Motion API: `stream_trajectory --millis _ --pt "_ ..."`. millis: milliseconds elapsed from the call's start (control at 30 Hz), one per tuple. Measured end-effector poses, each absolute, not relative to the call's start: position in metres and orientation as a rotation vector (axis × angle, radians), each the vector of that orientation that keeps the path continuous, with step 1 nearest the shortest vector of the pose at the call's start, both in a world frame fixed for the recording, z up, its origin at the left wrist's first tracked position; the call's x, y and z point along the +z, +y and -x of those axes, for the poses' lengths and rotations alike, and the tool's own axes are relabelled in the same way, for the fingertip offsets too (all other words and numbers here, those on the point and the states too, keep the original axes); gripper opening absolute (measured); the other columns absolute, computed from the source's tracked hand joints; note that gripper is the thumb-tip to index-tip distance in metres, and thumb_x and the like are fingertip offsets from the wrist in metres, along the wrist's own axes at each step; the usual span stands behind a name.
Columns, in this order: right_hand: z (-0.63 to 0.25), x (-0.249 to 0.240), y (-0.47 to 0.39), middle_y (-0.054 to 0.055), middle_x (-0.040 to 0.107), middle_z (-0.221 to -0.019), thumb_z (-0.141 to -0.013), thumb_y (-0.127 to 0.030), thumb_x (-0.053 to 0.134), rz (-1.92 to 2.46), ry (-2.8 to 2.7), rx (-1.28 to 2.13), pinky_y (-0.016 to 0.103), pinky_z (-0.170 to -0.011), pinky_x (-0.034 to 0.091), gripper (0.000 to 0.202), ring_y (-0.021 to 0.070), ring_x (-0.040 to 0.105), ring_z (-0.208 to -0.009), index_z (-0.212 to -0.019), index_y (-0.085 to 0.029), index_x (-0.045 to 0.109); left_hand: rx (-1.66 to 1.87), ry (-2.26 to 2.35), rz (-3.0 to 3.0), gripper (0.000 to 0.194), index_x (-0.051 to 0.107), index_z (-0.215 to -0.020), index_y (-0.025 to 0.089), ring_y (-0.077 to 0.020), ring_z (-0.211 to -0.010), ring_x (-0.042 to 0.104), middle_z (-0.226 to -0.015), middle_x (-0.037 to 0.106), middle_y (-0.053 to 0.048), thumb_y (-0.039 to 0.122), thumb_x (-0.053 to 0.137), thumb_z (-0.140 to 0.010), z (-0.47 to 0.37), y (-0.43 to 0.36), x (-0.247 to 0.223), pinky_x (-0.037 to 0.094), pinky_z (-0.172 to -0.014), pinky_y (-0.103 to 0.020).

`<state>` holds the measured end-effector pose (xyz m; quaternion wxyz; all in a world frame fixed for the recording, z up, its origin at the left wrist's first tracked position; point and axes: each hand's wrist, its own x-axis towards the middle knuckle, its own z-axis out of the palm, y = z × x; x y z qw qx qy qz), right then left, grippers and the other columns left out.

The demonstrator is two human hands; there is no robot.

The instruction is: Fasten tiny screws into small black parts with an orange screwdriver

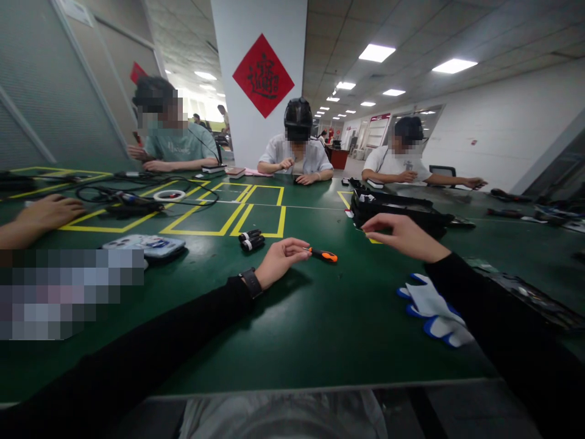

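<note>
My left hand [284,259], with a dark watch on the wrist, is closed at the fingertips on the thin shaft end of an orange and black screwdriver [325,255]. The handle points right, low over the green table. Farther right, my right hand [400,235] hovers by the front of a black open case [393,208], thumb and fingertips close together; whatever may be between them is too small to make out. Two short black cylinders [251,239] lie just left of my left hand. White and blue gloves [434,310] rest below my right forearm.
Yellow tape rectangles [201,221] mark the green table [320,341]. Black cables [137,198] and a tape roll [169,196] lie left, near a phone-like item [146,246] and another person's hand [57,209]. Three people sit opposite. Electronic parts [534,296] lie right.
</note>
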<state>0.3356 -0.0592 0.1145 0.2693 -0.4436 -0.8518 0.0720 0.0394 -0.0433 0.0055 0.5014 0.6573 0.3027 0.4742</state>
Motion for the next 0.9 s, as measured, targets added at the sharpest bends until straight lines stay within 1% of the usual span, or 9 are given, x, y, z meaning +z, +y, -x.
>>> stream_trajectory --millis 100,167,267,367,500,633,700,900 --pt "-0.267 0.102 -0.077 0.004 0.061 -0.089 -0.074 -0.027 0.06 0.942 -2.393 0.231 0.03 -0.076 0.045 0.02 0.0163 0.057 -0.082 -0.093 -0.019 0.063 1.166 0.693 -1.463 0.036 0.057 -0.102 0.013 -0.0169 -0.082 0.063 -0.091 0.068 -0.01 0.034 0.061 -0.073 -0.047 -0.05 0.006 0.047 -0.081 -0.035" --pt "-0.238 0.084 -0.077 0.004 0.059 -0.09 -0.076 -0.026 0.059 0.895 -2.372 0.152 0.03 -0.077 0.043 0.018 0.0167 0.055 -0.084 -0.092 -0.019 0.062 1.193 0.682 -1.398 0.037 0.056 -0.104 0.013 -0.017 -0.084 0.063 -0.093 0.067 -0.011 0.034 0.06 -0.074 -0.047 -0.051 0.006 0.047 -0.083 -0.035" --pt "-0.215 0.063 -0.066 0.005 0.057 -0.089 -0.077 -0.03 0.059 0.915 -2.324 0.016 0.029 -0.076 0.04 0.014 0.0166 0.052 -0.085 -0.086 -0.018 0.06 1.254 0.683 -1.307 0.04 0.055 -0.106 0.012 -0.0173 -0.086 0.063 -0.096 0.067 -0.012 0.034 0.06 -0.074 -0.044 -0.051 0.006 0.046 -0.085 -0.035" --pt "-0.204 0.054 -0.056 0.005 0.056 -0.087 -0.077 -0.032 0.059 0.934 -2.319 -0.111 0.028 -0.074 0.039 0.017 0.0166 0.051 -0.084 -0.084 -0.017 0.059 1.281 0.674 -1.257 0.041 0.056 -0.107 0.012 -0.0173 -0.088 0.063 -0.097 0.067 -0.011 0.033 0.062 -0.072 -0.043 -0.05 0.008 0.046 -0.086 -0.034" --pt "-0.199 0.055 -0.051 0.005 0.056 -0.084 -0.081 -0.03 0.055 0.946 -2.343 -0.208 0.027 -0.073 0.038 0.014 0.0163 0.05 -0.083 -0.083 -0.017 0.059 1.274 0.674 -1.216 0.035 0.058 -0.1 0.011 -0.0155 -0.087 0.063 -0.096 0.067 -0.01 0.032 0.062 -0.073 -0.045 -0.051 0.008 0.046 -0.086 -0.032" --pt "-0.2 0.054 -0.05 0.004 0.057 -0.082 -0.083 -0.026 0.053 0.937 -2.355 -0.177 0.026 -0.072 0.038 0.012 0.0148 0.05 -0.081 -0.083 -0.017 0.061 1.267 0.713 -1.168 0.027 0.055 -0.091 0.012 -0.0123 -0.076 0.064 -0.084 0.068 -0.007 0.03 0.063 -0.073 -0.045 -0.05 0.006 0.048 -0.083 -0.032" --pt "-0.202 0.052 -0.049 0.004 0.057 -0.083 -0.084 -0.025 0.051 0.938 -2.337 -0.144 0.026 -0.072 0.038 0.013 0.0142 0.051 -0.081 -0.084 -0.017 0.062 1.243 0.724 -1.159 0.025 0.053 -0.088 0.012 -0.0122 -0.073 0.064 -0.079 0.067 -0.006 0.03 0.063 -0.073 -0.045 -0.048 0.005 0.048 -0.081 -0.032" --pt "-0.203 0.049 -0.048 0.003 0.058 -0.084 -0.084 -0.023 0.049 0.927 -2.247 -0.021 0.026 -0.074 0.038 0.015 0.014 0.051 -0.082 -0.085 -0.018 0.064 1.208 0.657 -1.181 0.023 0.053 -0.084 0.013 -0.0099 -0.075 0.061 -0.081 0.064 -0.004 0.032 0.06 -0.075 -0.045 -0.045 0.002 0.047 -0.081 -0.028"
